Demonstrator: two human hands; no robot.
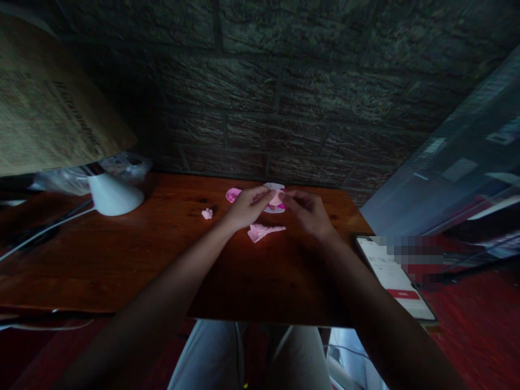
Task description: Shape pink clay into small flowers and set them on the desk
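Between both sets of fingertips is a small light pink paper piece (276,198), pinched on its left side by my left hand (248,206) and on its right by my right hand (309,212). Under and behind it lies a white and bright pink item (274,186), mostly covered by the hands. A bright pink piece (233,195) shows just left of my left hand. Nearer to me rests a crumpled pink paper strip (262,232), wide at its left end and narrow at its right. Farther left sits a small crumpled pink ball (207,213).
The wooden table (162,271) meets a dark brick wall (252,81). At left stand a lamp's white base (116,194), its large shade (49,103), a cable and clear plastic wrap (125,165). A tablet or phone (394,276) with a lit screen lies at the right edge.
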